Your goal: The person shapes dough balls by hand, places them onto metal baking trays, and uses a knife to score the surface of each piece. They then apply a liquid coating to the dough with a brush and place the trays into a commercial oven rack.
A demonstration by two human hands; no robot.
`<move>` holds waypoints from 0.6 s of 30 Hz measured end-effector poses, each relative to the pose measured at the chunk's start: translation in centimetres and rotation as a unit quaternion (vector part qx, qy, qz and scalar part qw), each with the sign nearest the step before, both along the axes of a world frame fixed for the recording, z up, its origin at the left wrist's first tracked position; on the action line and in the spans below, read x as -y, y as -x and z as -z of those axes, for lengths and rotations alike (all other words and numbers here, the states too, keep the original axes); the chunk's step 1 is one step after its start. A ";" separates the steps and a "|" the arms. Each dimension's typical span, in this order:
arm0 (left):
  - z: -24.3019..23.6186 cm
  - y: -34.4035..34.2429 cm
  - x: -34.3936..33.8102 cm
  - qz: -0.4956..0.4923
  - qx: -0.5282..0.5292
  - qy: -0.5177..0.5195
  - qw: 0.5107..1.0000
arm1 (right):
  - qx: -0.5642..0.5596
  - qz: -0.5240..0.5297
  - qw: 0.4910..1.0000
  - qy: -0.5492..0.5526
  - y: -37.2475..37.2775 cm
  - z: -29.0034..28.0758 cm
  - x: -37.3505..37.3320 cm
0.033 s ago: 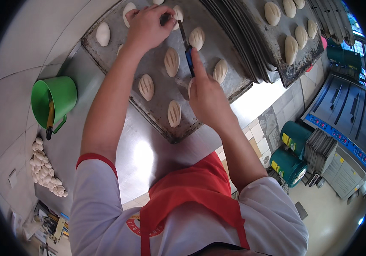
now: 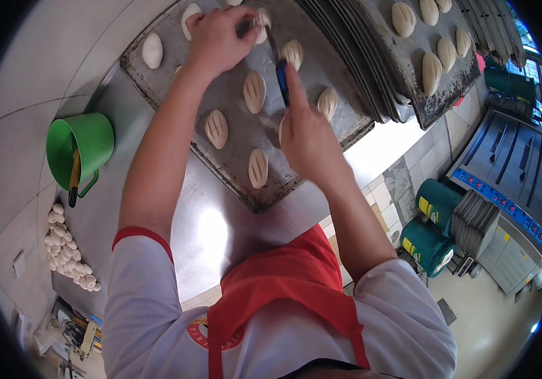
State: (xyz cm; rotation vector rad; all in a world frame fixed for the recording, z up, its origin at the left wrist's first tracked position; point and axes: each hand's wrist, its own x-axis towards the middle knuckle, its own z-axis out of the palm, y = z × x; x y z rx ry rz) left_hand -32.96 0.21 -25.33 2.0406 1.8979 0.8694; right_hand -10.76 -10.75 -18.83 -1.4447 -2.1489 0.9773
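Note:
A dark, worn baking tray point(image 2: 234, 165) holds several oval dough pieces. Slashes mark the nearer ones, such as the scored dough piece point(image 2: 254, 92); a smooth dough piece point(image 2: 152, 50) lies at the far left corner. My right hand point(image 2: 309, 142) grips a blue-handled knife point(image 2: 282, 79), its thin dark blade pointing away at a dough piece point(image 2: 263, 24) near the tray's far side. Beside that piece, my left hand point(image 2: 220, 39) is closed, with something dark and blurred at its thumb and fingertips. Whether the blade touches the dough is unclear.
Stacked trays point(image 2: 353, 63) stand right of the tray, the top one bearing scored dough. On the steel table point(image 2: 157, 234) at left are a green mug point(image 2: 97, 139) with a yellow-handled tool and a heap of small dough balls point(image 2: 65, 252). An oven point(image 2: 504, 158) is at right.
My right hand has shifted slightly, and the knife handle has tilted a little and moved away from me. My left hand and the tray look unmoved.

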 end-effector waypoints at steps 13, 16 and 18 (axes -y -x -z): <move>-0.4 1.4 -1.7 -0.023 0.111 -0.017 0.993 | 0.031 -0.018 0.998 0.044 -0.1 -2.2 -1.8; -0.5 3.9 -4.2 -0.075 0.075 -0.019 0.994 | 0.026 -0.022 0.999 -0.007 4.7 -0.6 -7.4; 0.1 5.4 -5.9 -0.097 -0.074 0.032 0.992 | 0.056 -0.030 0.997 -0.035 8.0 0.5 -11.1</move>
